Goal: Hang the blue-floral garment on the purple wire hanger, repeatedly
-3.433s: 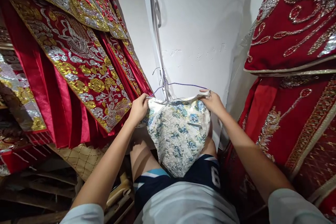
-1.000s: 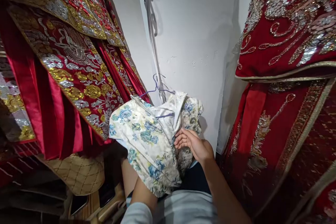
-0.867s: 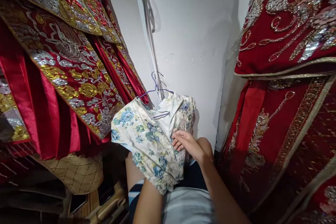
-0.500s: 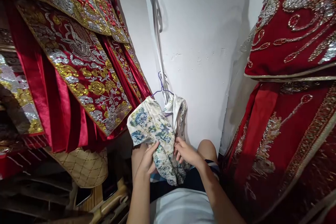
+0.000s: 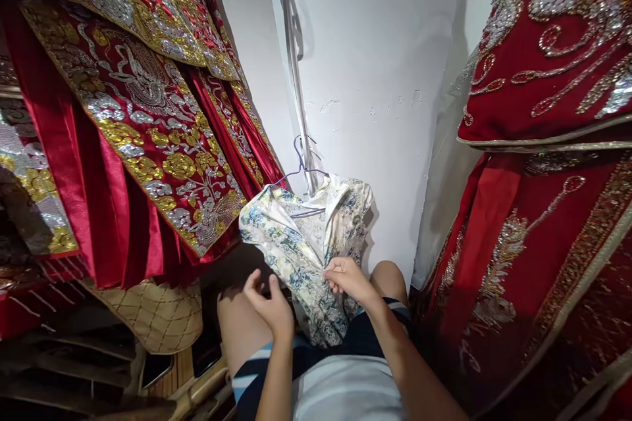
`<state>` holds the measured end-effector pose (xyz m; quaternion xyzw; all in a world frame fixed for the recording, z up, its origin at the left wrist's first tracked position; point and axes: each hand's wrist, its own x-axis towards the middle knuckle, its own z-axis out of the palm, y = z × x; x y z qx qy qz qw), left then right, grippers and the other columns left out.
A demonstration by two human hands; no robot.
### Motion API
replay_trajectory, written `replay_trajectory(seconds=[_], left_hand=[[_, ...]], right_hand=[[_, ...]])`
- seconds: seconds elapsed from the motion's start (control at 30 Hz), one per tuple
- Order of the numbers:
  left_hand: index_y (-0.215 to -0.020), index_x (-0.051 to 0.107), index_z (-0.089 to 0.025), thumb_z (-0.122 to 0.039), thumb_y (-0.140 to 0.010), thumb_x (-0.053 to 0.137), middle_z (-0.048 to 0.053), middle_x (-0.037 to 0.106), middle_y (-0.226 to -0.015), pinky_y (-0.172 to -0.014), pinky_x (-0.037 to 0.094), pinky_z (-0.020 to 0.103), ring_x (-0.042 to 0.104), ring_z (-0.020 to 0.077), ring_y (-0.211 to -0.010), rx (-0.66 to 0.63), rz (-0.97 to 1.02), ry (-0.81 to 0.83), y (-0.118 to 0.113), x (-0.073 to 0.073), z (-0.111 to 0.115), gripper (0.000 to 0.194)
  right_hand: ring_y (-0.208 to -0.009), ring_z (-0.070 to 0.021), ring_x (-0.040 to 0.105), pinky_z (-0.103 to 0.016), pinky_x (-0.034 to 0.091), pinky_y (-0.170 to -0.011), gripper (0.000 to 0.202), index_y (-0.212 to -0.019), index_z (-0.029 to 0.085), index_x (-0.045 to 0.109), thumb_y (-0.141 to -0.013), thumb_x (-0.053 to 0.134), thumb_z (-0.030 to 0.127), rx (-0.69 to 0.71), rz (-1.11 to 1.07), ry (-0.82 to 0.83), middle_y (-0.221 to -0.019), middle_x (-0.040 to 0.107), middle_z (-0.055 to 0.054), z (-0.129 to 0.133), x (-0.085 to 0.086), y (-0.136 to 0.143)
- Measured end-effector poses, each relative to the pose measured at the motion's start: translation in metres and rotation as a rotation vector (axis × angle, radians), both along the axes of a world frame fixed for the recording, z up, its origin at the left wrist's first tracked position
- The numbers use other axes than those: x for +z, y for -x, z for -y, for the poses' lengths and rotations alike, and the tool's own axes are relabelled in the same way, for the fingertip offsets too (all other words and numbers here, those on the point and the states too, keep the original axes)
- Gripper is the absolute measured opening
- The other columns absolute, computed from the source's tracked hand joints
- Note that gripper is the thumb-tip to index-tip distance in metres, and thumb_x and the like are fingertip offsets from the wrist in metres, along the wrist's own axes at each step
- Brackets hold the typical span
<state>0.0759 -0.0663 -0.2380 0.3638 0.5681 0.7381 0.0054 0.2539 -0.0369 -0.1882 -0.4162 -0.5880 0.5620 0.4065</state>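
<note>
A white short-sleeved blouse (image 5: 296,243) with blue and green flowers hangs on a thin purple hanger (image 5: 303,168) against the wall. Its lower end rests between my knees. Pinched at the front opening, the fabric is held by my right hand (image 5: 348,276), thumb and fingers together. My left hand (image 5: 270,306) is off the cloth, just left of the blouse, its thumb and fingers apart. The collar lies spread, with the hanger's lower bar showing inside the neck.
Red robes (image 5: 162,145) with gold and silver embroidery hang at the left, and a beaded red dress (image 5: 548,79) hangs at the right. A white strip (image 5: 291,59) runs down the wall behind the hanger. Lower left stands bamboo furniture (image 5: 190,398).
My left hand has let go of the blouse and moved left and away, its fingers opening. The blouse has turned to face me and spread wider, while my right hand stays at its front.
</note>
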Motion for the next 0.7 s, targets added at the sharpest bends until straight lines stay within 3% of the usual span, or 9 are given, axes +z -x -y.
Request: replay_trajectory(seconds=[0.13,0.2,0.33,0.43,0.57,0.63,0.7], left_hand=[[-0.109,0.058,-0.024,-0.033,-0.085,0.060,0.008,0.063,-0.109,-0.095,0.046,0.037,0.060,0.0248,-0.105,-0.442,-0.180,0.124,-0.038,-0.011,0.011,0.025],[-0.100,0.060,-0.024,-0.032,-0.088,0.055,0.007,0.064,-0.096,-0.088,0.047,0.036,0.061,0.0243,-0.095,-0.548,-0.190,0.163,-0.049,-0.010,0.009,0.016],[-0.090,0.058,-0.024,-0.034,-0.091,0.049,0.007,0.062,-0.087,-0.082,0.047,0.036,0.060,0.0243,-0.086,-0.557,-0.309,0.198,-0.051,-0.001,-0.001,0.013],[-0.084,0.056,-0.024,-0.032,-0.091,0.049,0.006,0.059,-0.080,-0.076,0.046,0.035,0.059,0.0242,-0.079,-0.595,-0.401,0.226,-0.048,0.000,-0.006,0.013],[-0.081,0.054,-0.024,-0.028,-0.091,0.047,0.006,0.058,-0.079,-0.074,0.045,0.034,0.058,0.0234,-0.078,-0.626,-0.483,0.225,-0.039,-0.010,-0.007,0.013],[-0.080,0.053,-0.023,-0.026,-0.091,0.046,0.007,0.059,-0.081,-0.075,0.045,0.033,0.058,0.0230,-0.080,-0.649,-0.531,0.245,-0.028,-0.014,-0.010,0.014],[-0.081,0.054,-0.021,-0.026,-0.091,0.045,0.007,0.060,-0.081,-0.073,0.046,0.033,0.059,0.0225,-0.078,-0.669,-0.572,0.293,-0.014,-0.013,-0.015,0.014]], right_hand=[[-0.039,-0.0089,0.048,-0.020,0.031,-0.038,0.014,-0.059,0.016,0.060,-0.071,0.065,0.021,0.063,-0.044,0.023,-0.047,0.059,0.001,0.009,0.003,0.013],[-0.038,-0.0081,0.047,-0.020,0.030,-0.037,0.017,-0.059,0.016,0.060,-0.071,0.067,0.024,0.077,-0.110,0.031,-0.046,0.058,0.001,0.011,0.007,0.014],[-0.038,-0.0052,0.043,-0.018,0.028,-0.035,0.016,-0.064,0.015,0.064,-0.071,0.072,0.026,-0.024,-0.337,0.047,-0.049,0.056,0.003,-0.009,0.033,0.007],[-0.040,-0.0036,0.042,-0.016,0.028,-0.034,0.011,-0.067,0.014,0.066,-0.071,0.075,0.020,-0.082,-0.458,0.030,-0.053,0.057,0.002,-0.038,0.077,0.004],[-0.039,-0.0024,0.043,-0.013,0.026,-0.033,0.010,-0.064,0.012,0.063,-0.073,0.068,0.012,-0.136,-0.551,-0.006,-0.049,0.054,0.003,-0.065,0.136,0.013],[-0.037,-0.0018,0.042,-0.012,0.025,-0.033,0.011,-0.064,0.012,0.062,-0.074,0.064,0.011,-0.167,-0.592,-0.012,-0.047,0.052,0.004,-0.067,0.150,0.018],[-0.036,-0.0020,0.042,-0.012,0.024,-0.032,0.009,-0.066,0.012,0.062,-0.075,0.063,0.013,-0.168,-0.605,-0.045,-0.046,0.052,0.005,-0.064,0.153,0.021]])
